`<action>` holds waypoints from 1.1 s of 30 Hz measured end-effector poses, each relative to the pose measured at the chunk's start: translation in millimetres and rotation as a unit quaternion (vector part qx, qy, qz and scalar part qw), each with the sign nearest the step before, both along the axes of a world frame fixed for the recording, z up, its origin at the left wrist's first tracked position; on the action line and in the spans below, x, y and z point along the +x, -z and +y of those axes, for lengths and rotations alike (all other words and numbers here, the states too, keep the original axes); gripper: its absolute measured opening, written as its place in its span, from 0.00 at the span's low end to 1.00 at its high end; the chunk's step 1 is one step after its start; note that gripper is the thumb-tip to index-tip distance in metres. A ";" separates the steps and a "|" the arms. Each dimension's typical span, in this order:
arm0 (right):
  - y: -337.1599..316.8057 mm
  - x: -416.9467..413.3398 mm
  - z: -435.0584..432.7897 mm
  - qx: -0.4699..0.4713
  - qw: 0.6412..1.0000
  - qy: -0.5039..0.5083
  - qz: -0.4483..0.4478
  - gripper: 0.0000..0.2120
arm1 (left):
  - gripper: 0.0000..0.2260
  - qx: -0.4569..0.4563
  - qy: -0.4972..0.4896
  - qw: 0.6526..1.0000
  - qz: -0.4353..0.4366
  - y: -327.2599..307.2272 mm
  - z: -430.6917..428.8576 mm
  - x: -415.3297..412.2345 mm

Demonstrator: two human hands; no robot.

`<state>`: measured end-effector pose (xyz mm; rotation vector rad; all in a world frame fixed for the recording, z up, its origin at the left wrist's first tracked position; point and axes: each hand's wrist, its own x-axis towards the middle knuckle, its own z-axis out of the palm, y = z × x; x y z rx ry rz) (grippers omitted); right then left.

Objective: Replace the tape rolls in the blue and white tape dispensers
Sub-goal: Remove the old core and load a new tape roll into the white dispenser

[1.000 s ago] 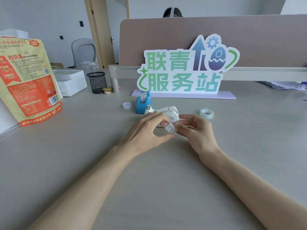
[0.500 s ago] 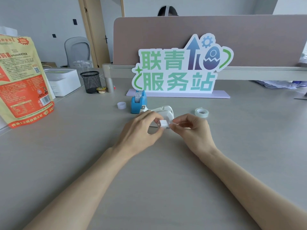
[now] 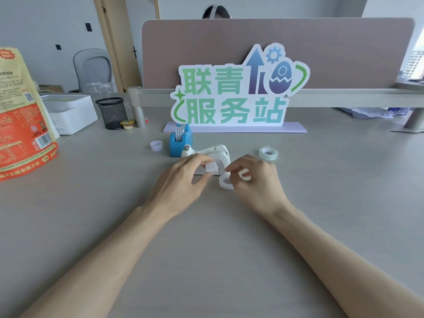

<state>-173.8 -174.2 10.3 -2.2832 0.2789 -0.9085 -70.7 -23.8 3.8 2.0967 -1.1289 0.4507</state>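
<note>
My left hand (image 3: 183,180) pinches a small white spindle piece (image 3: 211,168) between thumb and fingers. My right hand (image 3: 254,182) grips a clear tape roll (image 3: 224,182) just right of that piece, with a small gap between them. Right behind both hands lies the white tape dispenser (image 3: 215,152), partly hidden by my fingers. The blue tape dispenser (image 3: 181,141) stands behind it to the left with a roll seated in it. A second clear tape roll (image 3: 268,153) lies flat on the desk to the right. A small white core ring (image 3: 156,145) sits left of the blue dispenser.
A green and blue sign (image 3: 236,92) on a lilac base stands behind the dispensers. At the left are a big orange and cream bag (image 3: 20,125), a white box (image 3: 68,111), a black mesh cup (image 3: 112,112) and a small round pot (image 3: 126,123). A person sits behind the partition (image 3: 275,42).
My hands have drawn slightly apart: the white spindle piece stays in my left hand, and the clear roll is now visible in my right hand, lower and separate from it.
</note>
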 end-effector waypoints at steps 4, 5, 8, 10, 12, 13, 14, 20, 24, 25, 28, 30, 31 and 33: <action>3.7 6.7 -37.8 -0.115 0.983 0.115 0.084 0.15 | 0.09 0.018 0.008 1.000 0.003 3.9 -2.1 1.9; 6.6 8.9 -46.4 -0.142 0.968 0.136 0.155 0.18 | 0.09 0.022 0.011 1.000 0.001 4.4 -2.3 1.6; 10.9 17.2 -56.9 -0.147 0.941 0.157 0.262 0.26 | 0.09 0.029 0.019 0.999 -0.001 5.1 -2.3 1.6; 11.5 23.2 -58.5 -0.153 0.932 0.155 0.290 0.29 | 0.09 0.031 0.020 0.999 -0.001 5.6 -2.2 1.6; 12.2 26.1 -60.1 -0.151 0.927 0.158 0.305 0.29 | 0.10 0.033 0.022 0.999 -0.001 6.0 -2.3 1.9; 12.5 26.4 -60.5 -0.154 0.925 0.163 0.307 0.29 | 0.10 0.035 0.021 0.999 -0.002 5.8 -2.4 1.6; 12.3 26.2 -60.3 -0.161 0.923 0.170 0.305 0.27 | 0.10 0.035 0.020 0.999 -0.004 5.7 -2.5 1.2; 7.2 17.7 -50.9 -0.189 0.940 0.174 0.227 0.16 | 0.10 0.040 0.021 0.999 -0.007 4.8 -2.3 -0.4; 10.0 5.9 -49.6 -0.177 0.953 0.150 0.192 0.17 | 0.10 0.038 0.017 0.999 -0.009 1.7 -2.1 -3.3; 10.0 2.7 -48.8 -0.161 0.964 0.138 0.160 0.16 | 0.10 0.037 0.015 0.999 -0.009 0.7 -1.7 -4.0; 5.6 -8.1 -39.5 -0.039 0.995 0.091 0.019 0.10 | 0.09 0.020 0.019 1.000 0.007 -1.0 -3.4 -6.0; -1.5 -14.3 -26.6 0.110 0.992 0.050 -0.040 0.07 | 0.07 -0.048 0.040 0.994 0.087 -6.0 -7.1 -11.6; -5.0 -16.6 -20.1 0.184 0.981 0.026 -0.061 0.06 | 0.06 -0.088 0.051 0.985 0.138 -9.5 -9.6 -15.5; -12.3 -18.8 -8.7 0.295 0.951 -0.026 -0.089 0.07 | 0.06 -0.147 0.063 0.969 0.191 -15.7 -13.4 -22.0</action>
